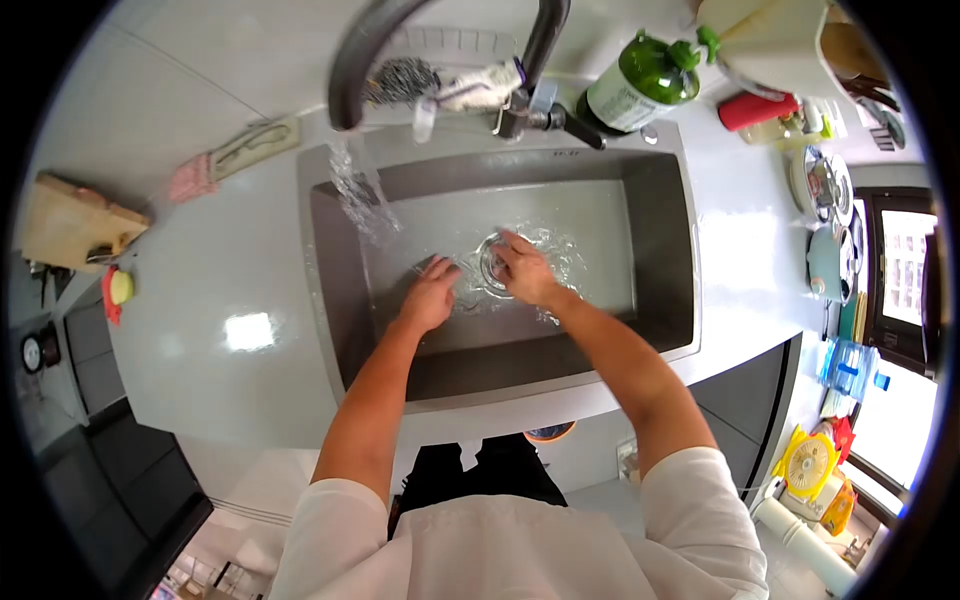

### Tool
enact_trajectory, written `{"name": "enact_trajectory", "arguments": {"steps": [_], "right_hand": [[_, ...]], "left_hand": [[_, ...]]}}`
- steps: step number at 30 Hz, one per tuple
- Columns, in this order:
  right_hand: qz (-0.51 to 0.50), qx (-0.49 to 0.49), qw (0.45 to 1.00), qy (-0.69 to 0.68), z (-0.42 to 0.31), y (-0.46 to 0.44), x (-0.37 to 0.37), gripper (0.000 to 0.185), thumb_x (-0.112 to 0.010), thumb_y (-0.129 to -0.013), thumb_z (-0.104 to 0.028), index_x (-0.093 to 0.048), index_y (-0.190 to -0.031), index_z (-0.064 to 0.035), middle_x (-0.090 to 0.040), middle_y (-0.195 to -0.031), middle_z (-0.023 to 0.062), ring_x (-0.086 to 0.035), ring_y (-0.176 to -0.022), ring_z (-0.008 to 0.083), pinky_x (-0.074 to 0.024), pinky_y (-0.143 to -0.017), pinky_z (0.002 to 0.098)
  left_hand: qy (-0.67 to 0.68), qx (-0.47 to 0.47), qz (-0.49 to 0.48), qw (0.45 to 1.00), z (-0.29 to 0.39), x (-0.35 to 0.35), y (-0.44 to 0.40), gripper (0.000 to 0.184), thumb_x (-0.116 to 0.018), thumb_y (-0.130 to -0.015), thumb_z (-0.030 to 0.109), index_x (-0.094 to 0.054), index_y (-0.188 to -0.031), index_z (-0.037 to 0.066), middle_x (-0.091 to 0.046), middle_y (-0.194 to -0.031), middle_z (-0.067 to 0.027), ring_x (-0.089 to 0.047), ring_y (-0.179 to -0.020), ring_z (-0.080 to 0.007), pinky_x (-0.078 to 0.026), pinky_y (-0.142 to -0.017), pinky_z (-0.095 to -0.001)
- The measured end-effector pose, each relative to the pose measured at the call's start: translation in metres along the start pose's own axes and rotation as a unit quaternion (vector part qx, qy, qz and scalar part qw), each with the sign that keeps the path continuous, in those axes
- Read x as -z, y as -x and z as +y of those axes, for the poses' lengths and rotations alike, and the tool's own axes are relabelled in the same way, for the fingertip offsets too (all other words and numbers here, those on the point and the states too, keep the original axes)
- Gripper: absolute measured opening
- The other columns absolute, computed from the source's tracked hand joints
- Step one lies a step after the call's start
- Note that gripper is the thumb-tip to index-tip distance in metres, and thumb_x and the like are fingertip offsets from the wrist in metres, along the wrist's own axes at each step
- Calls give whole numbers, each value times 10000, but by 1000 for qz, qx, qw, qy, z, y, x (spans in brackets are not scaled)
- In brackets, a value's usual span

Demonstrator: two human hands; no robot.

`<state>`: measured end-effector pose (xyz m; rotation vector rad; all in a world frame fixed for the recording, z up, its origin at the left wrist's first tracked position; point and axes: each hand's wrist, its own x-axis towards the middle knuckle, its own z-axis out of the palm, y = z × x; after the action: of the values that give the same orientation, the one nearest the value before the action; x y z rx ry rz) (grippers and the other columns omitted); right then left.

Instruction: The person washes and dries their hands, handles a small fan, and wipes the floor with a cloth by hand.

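Both bare hands are down in a grey rectangular sink (pixel 590 215) with moving water in it. My right hand (pixel 527 274) reaches over a shiny round ring (pixel 487 268) at the sink's middle, which looks like the drain. Its fingertips are at the ring; splashing water blurs them, so whether they grip anything is unclear. To the left, my left hand (pixel 430 297) has its fingers stretched out and slightly apart, with nothing visible in it. From the dark curved faucet (pixel 347 95), a stream of water (pixel 358 190) falls into the sink's left side.
Behind the sink are a scouring pad (pixel 402 80), a white tube (pixel 480 88) and a green pump bottle (pixel 645 80). A pink cloth (pixel 194 178) and a wooden board (pixel 78 228) are at the left. Pots (pixel 830 262) stand along the right counter.
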<state>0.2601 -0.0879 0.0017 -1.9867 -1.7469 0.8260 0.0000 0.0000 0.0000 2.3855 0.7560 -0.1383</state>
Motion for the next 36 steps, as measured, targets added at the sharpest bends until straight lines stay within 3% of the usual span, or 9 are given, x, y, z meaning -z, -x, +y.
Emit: {"name": "enact_trajectory", "arguments": {"steps": [2, 4, 6, 10, 15, 21, 24, 30, 36], "right_hand": [[60, -26, 990, -123, -40, -27, -14, 349, -719, -1044, -198, -721, -1349, -29, -734, -1348, 184, -715, -1237, 349, -568, -1066, 460], [48, -61, 959, -274, -124, -78, 37, 305, -692, -1071, -189, -727, -1325, -23, -745, -1275, 144, -723, -1149, 290, -582, -1007, 417], [-6, -134, 846, -516, -173, -109, 60, 249, -651, -1114, -175, -736, -1289, -21, -747, -1142, 76, -708, -1020, 183, -587, -917, 337], [-65, -95, 730, -674, -244, -132, 90, 234, -638, -1116, -167, -738, -1263, -15, -749, -1022, 62, -700, -948, 144, -592, -874, 319], [159, -71, 888, -426, -230, -93, 130, 226, -661, -1033, -44, -740, -1244, -30, -746, -958, 37, -703, -871, 152, -577, -797, 305], [511, -299, 793, -144, -169, -52, 201, 380, -731, -945, -70, -741, -1325, -80, -746, -1314, 207, -717, -1181, 296, -545, -1044, 424], [550, -221, 772, -231, -131, -64, 203, 442, -688, -934, -44, -718, -1375, -57, -681, -1475, 210, -634, -1385, 362, -464, -1185, 439], [372, -211, 845, -319, -161, -27, 227, 548, -617, -935, 0, -688, -1465, -118, -603, -1627, 133, -619, -1452, 329, -481, -1199, 404], [390, -198, 834, -336, -184, 57, 202, 622, -592, -927, 101, -657, -1505, -119, -616, -1606, 73, -630, -1426, 271, -531, -1136, 382]], "left_hand": [[148, 236, 145, 949, -19, -24, -2, 309, -672, -1065, 175, -719, -1361, 102, -787, -1315, -77, -734, -1228, -305, -552, -1087, -439], [300, 287, 191, 889, -39, 34, 7, 271, -640, -1082, 182, -725, -1324, 93, -791, -1211, -59, -740, -1138, -271, -567, -1018, -405], [592, 354, 193, 698, -38, 74, 0, 237, -564, -1131, 216, -732, -1227, 78, -763, -1043, -30, -723, -980, -181, -575, -884, -323], [662, 377, 207, 614, 9, 170, -6, 227, -568, -1140, 233, -723, -1207, 80, -756, -1023, -29, -711, -916, -164, -569, -830, -318], [776, 249, 236, 530, 24, 212, -56, 306, -503, -1167, 403, -641, -1091, 141, -645, -870, 1, -628, -750, -157, -519, -693, -336], [739, 266, 116, 608, 15, 222, -83, 262, -513, -1179, 399, -624, -1091, 178, -515, -763, 22, -515, -608, -136, -411, -525, -299], [645, 231, 140, 715, 27, 218, -73, 243, -561, -1168, 394, -662, -1200, 175, -616, -887, 12, -593, -733, -142, -490, -624, -311], [530, 270, 73, 801, 65, 220, -41, 343, -592, -1158, 324, -670, -1469, 203, -688, -1387, -4, -641, -1161, -192, -564, -897, -420], [400, 172, 45, 899, 100, 194, -20, 361, -604, -1133, 241, -687, -1452, 91, -735, -1384, -107, -677, -1276, -241, -501, -1106, -369]]}}
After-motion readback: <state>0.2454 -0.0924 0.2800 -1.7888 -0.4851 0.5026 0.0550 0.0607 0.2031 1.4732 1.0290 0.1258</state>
